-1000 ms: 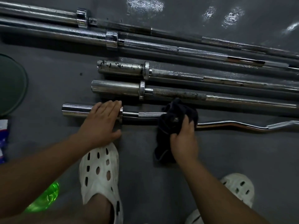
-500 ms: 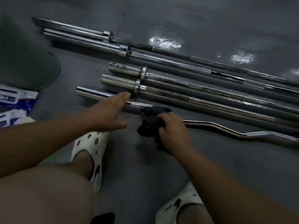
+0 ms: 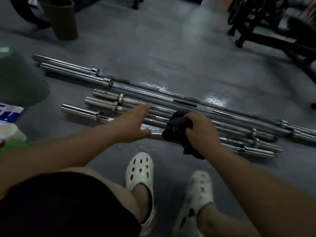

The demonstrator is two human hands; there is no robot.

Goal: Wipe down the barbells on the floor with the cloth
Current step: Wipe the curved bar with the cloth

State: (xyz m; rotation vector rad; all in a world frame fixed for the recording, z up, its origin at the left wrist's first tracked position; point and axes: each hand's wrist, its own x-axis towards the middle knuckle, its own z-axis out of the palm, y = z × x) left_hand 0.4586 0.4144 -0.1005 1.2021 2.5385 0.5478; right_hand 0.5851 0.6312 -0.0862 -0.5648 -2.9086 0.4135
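Several chrome barbells [image 3: 171,98] lie side by side on the grey floor, running from upper left to lower right. The nearest one is a curl bar [image 3: 80,112] with a shiny sleeve at its left end. My right hand [image 3: 203,132] grips a dark cloth [image 3: 177,129] bunched around that nearest bar. My left hand [image 3: 133,122] is stretched out flat with straight fingers over the same bar, just left of the cloth, holding nothing.
A green bin [image 3: 18,82] and a white-blue packet [image 3: 8,113] sit at the left. A brown bucket [image 3: 59,19] stands at the back left. Dark gym frames [image 3: 273,26] fill the back right. My white clogs [image 3: 140,170] stand near the bars.
The view has pulled back and up, showing more floor. My left hand has lifted off the bar's sleeve and moved right, and my right hand has slid the cloth along the nearest bar.
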